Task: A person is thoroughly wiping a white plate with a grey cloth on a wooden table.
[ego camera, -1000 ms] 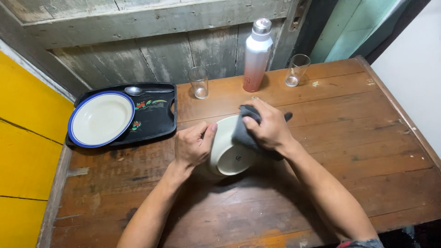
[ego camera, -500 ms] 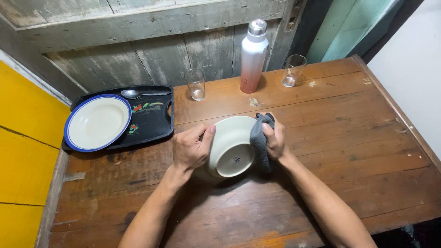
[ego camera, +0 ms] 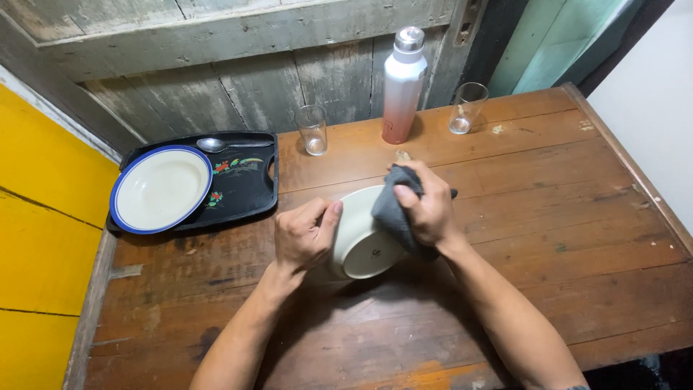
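Observation:
A cream bowl [ego camera: 361, 242] is tipped on its side over the wooden table [ego camera: 548, 209], its underside facing me. My left hand [ego camera: 302, 235] grips the bowl's left rim. A grey cloth [ego camera: 393, 209] is bunched in my right hand [ego camera: 427, 209], which presses it against the upper right of the bowl's outside.
A black tray [ego camera: 245, 188] at the left holds a white blue-rimmed plate [ego camera: 160, 188] and a spoon [ego camera: 224, 144]. Two empty glasses, one at left [ego camera: 312, 130] and one at right [ego camera: 468, 108], and a white-and-pink bottle [ego camera: 401, 87] stand along the back by the plank wall. A yellow wall is on the left.
My right hand with the cloth has moved from the bowl's right side up and left across its outside. The left hand keeps its grip on the rim.

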